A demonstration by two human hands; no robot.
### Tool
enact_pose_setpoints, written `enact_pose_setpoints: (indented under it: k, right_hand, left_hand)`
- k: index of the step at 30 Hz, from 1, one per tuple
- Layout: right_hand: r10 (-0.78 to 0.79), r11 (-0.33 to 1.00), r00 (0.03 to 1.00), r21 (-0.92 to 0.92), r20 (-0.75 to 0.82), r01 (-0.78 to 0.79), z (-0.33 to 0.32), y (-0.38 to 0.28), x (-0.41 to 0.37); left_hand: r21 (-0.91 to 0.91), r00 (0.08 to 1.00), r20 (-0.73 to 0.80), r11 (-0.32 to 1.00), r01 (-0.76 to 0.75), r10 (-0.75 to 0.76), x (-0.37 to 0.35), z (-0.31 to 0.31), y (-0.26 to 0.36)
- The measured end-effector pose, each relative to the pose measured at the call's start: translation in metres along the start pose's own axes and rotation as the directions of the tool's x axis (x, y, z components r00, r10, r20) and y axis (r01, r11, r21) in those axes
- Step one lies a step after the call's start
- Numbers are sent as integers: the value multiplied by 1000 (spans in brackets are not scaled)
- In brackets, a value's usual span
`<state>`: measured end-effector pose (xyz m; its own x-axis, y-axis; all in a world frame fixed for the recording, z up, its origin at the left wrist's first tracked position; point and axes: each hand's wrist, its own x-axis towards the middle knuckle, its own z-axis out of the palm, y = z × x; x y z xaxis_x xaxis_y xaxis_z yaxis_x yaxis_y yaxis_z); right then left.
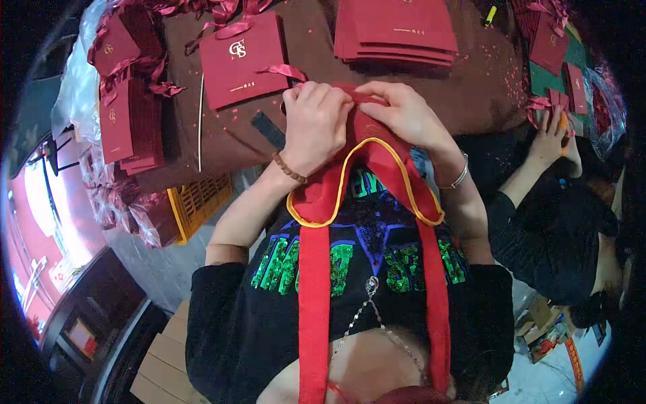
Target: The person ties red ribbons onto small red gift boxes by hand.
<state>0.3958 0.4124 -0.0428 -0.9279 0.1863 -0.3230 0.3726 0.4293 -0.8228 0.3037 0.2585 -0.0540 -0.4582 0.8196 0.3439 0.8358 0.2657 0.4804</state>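
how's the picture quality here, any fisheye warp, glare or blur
Head view: strong fisheye, black corners, table edges bowed. Head view, left edge: a bright patch is blown out. Head view, centre: evenly lit and sharp, with the left hand and right hand pinching a red piece. Head view, right: a co-worker's hand is dimmer and softer.

Bags (242, 60) are maroon with gold logo and maroon ribbon; bench (471, 87) is brown, speckled with red flecks. Apron (377, 168) is red with yellow piping. Shirt (222, 316) is black with green/purple sequin lettering, crate (198, 202) is yellow.
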Motion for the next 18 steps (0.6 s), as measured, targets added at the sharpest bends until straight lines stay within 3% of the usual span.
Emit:
enact_pose_setpoints:
  k: [3, 11, 13, 17, 18]
  right_hand:
    - [25, 994, 1000, 102, 19, -26, 1, 3, -2]
    - [42, 990, 996, -134, -77, -52, 3, -12, -9]
    - [29, 990, 996, -134, -81, -40, 5, -9, -9]
    - [51, 998, 999, -32, 8, -51, -1, -10, -11]
    - [12, 999, 999, -43, -39, -14, 0, -11, -14]
  left_hand:
    - [97, 995, -81, 994, -53, 61, -3, 6, 3]
    - [261, 983, -55, 953, -153, 173, -2, 12, 10]
    - [259, 986, -43, 955, -143, 160, -1, 10, 10]
    - [44, 993, -38, 993, -111, 112, 2, 2, -1]
    - [-11, 997, -9, 997, -76, 75, 8, -7, -2]
